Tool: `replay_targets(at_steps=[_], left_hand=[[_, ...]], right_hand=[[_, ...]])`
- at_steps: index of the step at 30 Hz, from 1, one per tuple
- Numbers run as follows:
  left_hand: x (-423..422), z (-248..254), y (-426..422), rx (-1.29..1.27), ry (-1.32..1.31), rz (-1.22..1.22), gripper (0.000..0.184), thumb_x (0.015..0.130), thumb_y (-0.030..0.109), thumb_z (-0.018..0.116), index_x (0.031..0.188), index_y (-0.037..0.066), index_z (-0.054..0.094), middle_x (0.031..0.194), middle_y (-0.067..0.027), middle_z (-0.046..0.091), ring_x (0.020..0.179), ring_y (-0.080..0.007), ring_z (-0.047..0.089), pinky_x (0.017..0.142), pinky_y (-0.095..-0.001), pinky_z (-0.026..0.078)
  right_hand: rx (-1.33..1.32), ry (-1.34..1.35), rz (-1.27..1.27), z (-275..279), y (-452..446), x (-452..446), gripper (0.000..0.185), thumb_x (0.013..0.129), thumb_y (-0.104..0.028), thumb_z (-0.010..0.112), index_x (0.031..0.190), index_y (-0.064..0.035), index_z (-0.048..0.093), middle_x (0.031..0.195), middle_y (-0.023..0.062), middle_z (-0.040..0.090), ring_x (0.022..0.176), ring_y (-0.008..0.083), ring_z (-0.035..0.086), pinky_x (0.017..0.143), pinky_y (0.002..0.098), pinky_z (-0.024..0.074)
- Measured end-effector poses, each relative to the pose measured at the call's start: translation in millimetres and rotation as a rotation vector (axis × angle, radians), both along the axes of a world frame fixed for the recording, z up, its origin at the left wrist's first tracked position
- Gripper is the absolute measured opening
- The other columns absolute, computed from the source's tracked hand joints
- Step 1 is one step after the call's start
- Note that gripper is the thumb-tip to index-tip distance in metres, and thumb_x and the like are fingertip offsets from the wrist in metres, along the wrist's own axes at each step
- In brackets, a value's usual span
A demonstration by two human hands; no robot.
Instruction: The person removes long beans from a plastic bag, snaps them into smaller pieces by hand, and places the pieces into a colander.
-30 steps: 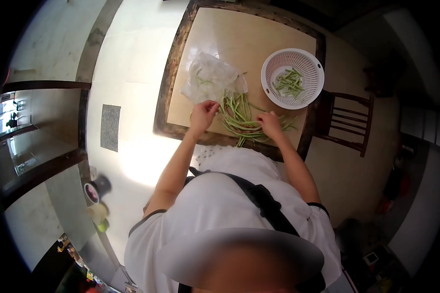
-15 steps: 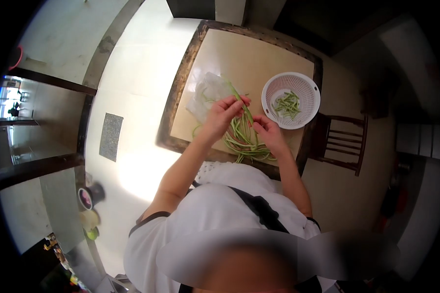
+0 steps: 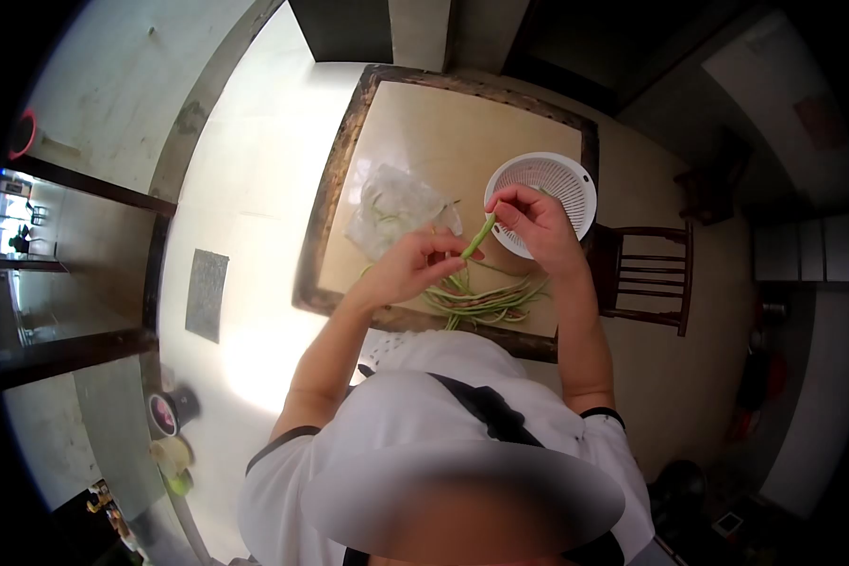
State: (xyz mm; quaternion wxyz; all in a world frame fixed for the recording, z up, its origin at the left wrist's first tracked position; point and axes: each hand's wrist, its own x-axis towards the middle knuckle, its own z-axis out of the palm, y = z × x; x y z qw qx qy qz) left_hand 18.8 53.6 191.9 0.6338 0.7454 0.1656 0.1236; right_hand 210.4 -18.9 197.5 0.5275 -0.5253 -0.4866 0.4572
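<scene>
A green long bean [image 3: 479,236] slants between my two hands above the table. My left hand [image 3: 415,267] pinches its lower end with the fingertips. At the bean's upper end, the fingers of my right hand [image 3: 542,226] are closed on it, in front of the near side of a white colander [image 3: 585,203]. My right hand hides most of the inside of the colander, including the cut pieces. Below both hands lies a loose pile of long beans [image 3: 486,304] near the table's front edge. A crumpled clear plastic bag [image 3: 396,203] rests beyond my left hand, with some green showing in it.
The table [image 3: 453,118] has a dark wooden rim. A wooden chair [image 3: 646,274] stands against its right side. On the floor to the left are a grey mat [image 3: 207,295] and a dark bucket [image 3: 165,412].
My right hand has moved up and right, from beside the bean pile to the front of the colander. My left hand has come lower. The view has shifted slightly.
</scene>
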Motion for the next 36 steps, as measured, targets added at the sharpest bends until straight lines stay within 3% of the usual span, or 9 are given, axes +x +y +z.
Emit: replay_targets(at_steps=[1, 3, 7, 9, 17, 20, 28, 33, 36], left_hand=[[-0.9, -3.7, -1.1, -0.004, 0.004, 0.005, 0.016, 0.082, 0.010, 0.050, 0.095, 0.005, 0.058, 0.072, -0.0030, 0.051, 0.063, -0.0090, 0.045, 0.058, -0.0217, 0.038], [-0.2, -18.2, -4.5, -0.366, -0.115, -0.018, 0.017, 0.082, 0.012, 0.051, 0.095, 0.005, 0.058, 0.070, -0.0001, 0.052, 0.058, -0.0060, 0.044, 0.053, -0.0192, 0.036], [-2.0, -32.9, -0.8, -0.525, -0.032, -0.010, 0.018, 0.081, 0.011, 0.053, 0.094, 0.001, 0.056, 0.073, 0.0019, 0.054, 0.059, -0.0050, 0.045, 0.054, -0.0162, 0.036], [-3.8, -36.8, -7.7, -0.759, -0.041, 0.189, 0.017, 0.079, 0.010, 0.054, 0.095, 0.002, 0.056, 0.073, 0.0020, 0.053, 0.060, -0.0043, 0.046, 0.052, -0.0151, 0.035], [-22.4, -55.0, -3.4, -0.730, -0.001, 0.198, 0.013, 0.079, 0.010, 0.056, 0.090, 0.003, 0.057, 0.071, 0.0020, 0.052, 0.054, -0.0029, 0.042, 0.046, -0.0137, 0.030], [-27.5, -61.4, -3.2, -0.805, 0.036, 0.222, 0.012, 0.079, 0.010, 0.056, 0.087, 0.002, 0.057, 0.068, 0.0024, 0.051, 0.052, -0.0026, 0.041, 0.045, -0.0135, 0.029], [-22.5, -55.5, -4.9, -1.242, -0.210, 0.442, 0.013, 0.083, 0.014, 0.052, 0.087, 0.003, 0.054, 0.066, 0.0055, 0.047, 0.053, 0.0014, 0.041, 0.042, -0.0099, 0.032], [-22.0, -53.1, -4.6, -1.536, -0.359, 0.461, 0.012, 0.084, 0.014, 0.049, 0.086, 0.003, 0.051, 0.066, 0.0039, 0.048, 0.052, 0.0006, 0.044, 0.042, -0.0079, 0.038], [-17.5, -46.7, -6.1, -1.518, -0.396, 0.535, 0.013, 0.084, 0.015, 0.049, 0.085, 0.002, 0.051, 0.065, 0.0029, 0.048, 0.052, -0.0003, 0.044, 0.042, -0.0081, 0.038]], right_hand=[[-0.004, 0.004, 0.005, 0.6, 0.4, -2.6, 0.011, 0.083, -0.010, 0.049, 0.088, -0.0032, 0.057, 0.078, -0.0011, 0.053, 0.068, 0.0048, 0.046, 0.063, 0.0180, 0.0389], [0.046, -0.117, 0.063, 2.9, -0.6, -11.7, 0.005, 0.082, -0.004, 0.049, 0.082, -0.0002, 0.053, 0.074, -0.0008, 0.050, 0.068, 0.0070, 0.048, 0.060, 0.0193, 0.0391], [-0.046, -0.126, 0.084, -12.7, 1.8, -38.2, 0.006, 0.077, -0.006, 0.053, 0.078, -0.0007, 0.052, 0.071, 0.0043, 0.051, 0.063, 0.0107, 0.051, 0.057, 0.0236, 0.0402], [0.228, -0.542, -0.040, -15.4, 1.5, -45.6, 0.005, 0.076, -0.004, 0.053, 0.077, -0.0003, 0.052, 0.069, 0.0066, 0.050, 0.060, 0.0131, 0.052, 0.054, 0.0251, 0.0400], [-0.052, -0.205, 0.085, -27.5, -3.4, -45.2, 0.008, 0.070, -0.003, 0.061, 0.076, -0.0011, 0.056, 0.070, 0.0041, 0.053, 0.062, 0.0114, 0.052, 0.056, 0.0238, 0.0413], [-0.005, -0.272, 0.148, -28.9, -2.7, -51.0, 0.008, 0.069, -0.004, 0.060, 0.074, -0.0008, 0.054, 0.069, 0.0078, 0.051, 0.061, 0.0181, 0.053, 0.055, 0.0268, 0.0413], [0.589, -0.837, -0.315, -40.6, 12.1, -80.0, 0.011, 0.065, -0.004, 0.059, 0.075, -0.0076, 0.056, 0.068, 0.0034, 0.050, 0.065, 0.0207, 0.047, 0.059, 0.0313, 0.0342], [0.626, -0.834, -0.302, -33.8, 20.2, -81.0, 0.015, 0.064, 0.001, 0.060, 0.076, -0.0077, 0.058, 0.070, 0.0039, 0.052, 0.065, 0.0226, 0.049, 0.060, 0.0311, 0.0355], [0.594, -0.769, -0.358, -36.3, 26.1, -82.3, 0.011, 0.066, -0.001, 0.059, 0.075, -0.0070, 0.056, 0.069, 0.0037, 0.051, 0.065, 0.0205, 0.049, 0.060, 0.0298, 0.0359]])
